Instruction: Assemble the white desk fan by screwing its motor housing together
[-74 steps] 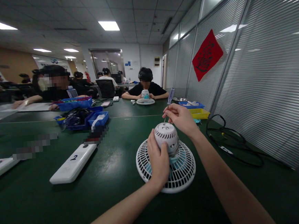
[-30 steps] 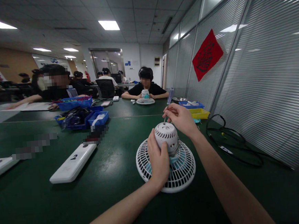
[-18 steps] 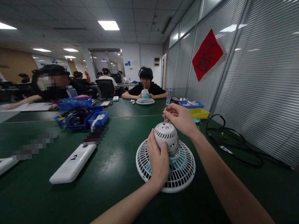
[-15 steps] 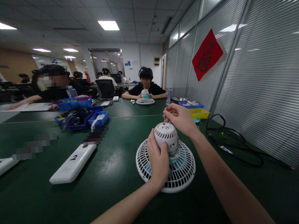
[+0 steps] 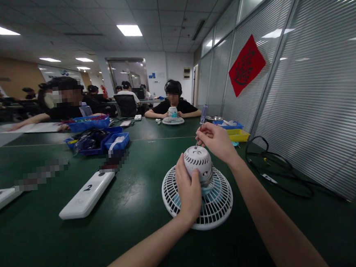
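Observation:
A white fan head (image 5: 198,160) lies face down on the green table, its round grille (image 5: 219,212) flat beneath the motor housing and pale blue blades showing through the bars. My left hand (image 5: 188,190) is wrapped round the near left side of the housing. Above it, my right hand (image 5: 214,141) pinches the metal shaft of a screwdriver (image 5: 203,115) with a clear purplish handle. The shaft slants down, and its tip meets the top of the housing near a small dark hole. Whether a screw sits there is too small to tell.
Left of the fan lies a white device marked 2 (image 5: 87,194). Blue bins (image 5: 117,142) with cables stand farther back. At right are a yellow tray (image 5: 238,135) and a coiled black cable (image 5: 279,162). Across the table a person (image 5: 174,101) handles another fan.
The screwdriver's handle has tilted slightly to the right, and my right fingers have shifted a little with it. My left hand and the fan have stayed in place.

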`<state>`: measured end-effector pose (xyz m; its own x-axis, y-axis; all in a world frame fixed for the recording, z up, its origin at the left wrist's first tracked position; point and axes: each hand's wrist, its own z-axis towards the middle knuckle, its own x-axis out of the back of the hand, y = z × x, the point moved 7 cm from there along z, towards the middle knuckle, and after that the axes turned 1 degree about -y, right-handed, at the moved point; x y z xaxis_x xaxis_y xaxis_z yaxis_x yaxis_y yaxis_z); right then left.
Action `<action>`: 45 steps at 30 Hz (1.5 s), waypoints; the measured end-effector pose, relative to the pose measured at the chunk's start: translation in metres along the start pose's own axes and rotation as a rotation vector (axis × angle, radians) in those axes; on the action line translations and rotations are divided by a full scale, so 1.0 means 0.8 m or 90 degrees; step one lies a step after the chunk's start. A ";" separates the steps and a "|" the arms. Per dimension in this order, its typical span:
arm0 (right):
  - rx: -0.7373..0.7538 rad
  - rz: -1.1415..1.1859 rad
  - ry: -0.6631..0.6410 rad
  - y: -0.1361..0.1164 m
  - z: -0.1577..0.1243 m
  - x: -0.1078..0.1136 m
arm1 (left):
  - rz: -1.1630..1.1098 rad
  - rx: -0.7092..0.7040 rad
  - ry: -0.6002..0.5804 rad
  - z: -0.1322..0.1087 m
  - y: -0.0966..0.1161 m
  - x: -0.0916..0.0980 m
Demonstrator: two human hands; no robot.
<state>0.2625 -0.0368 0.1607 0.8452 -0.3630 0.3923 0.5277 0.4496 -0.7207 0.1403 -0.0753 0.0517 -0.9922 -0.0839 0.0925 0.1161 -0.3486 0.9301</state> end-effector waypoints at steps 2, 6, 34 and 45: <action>-0.001 0.001 -0.002 0.000 0.000 0.000 | 0.004 -0.001 0.001 0.000 0.000 0.000; -0.008 -0.021 -0.030 0.000 0.000 -0.004 | 0.003 -0.001 0.003 0.000 0.001 0.001; 0.036 -0.131 -0.027 -0.005 0.000 -0.003 | -0.005 -0.001 0.000 0.002 0.000 0.000; -0.026 -0.035 -0.024 0.003 0.000 -0.003 | 0.007 0.002 0.002 0.000 0.002 0.000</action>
<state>0.2620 -0.0349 0.1580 0.8177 -0.3551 0.4530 0.5704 0.3950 -0.7201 0.1401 -0.0758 0.0529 -0.9907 -0.0903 0.1021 0.1274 -0.3454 0.9298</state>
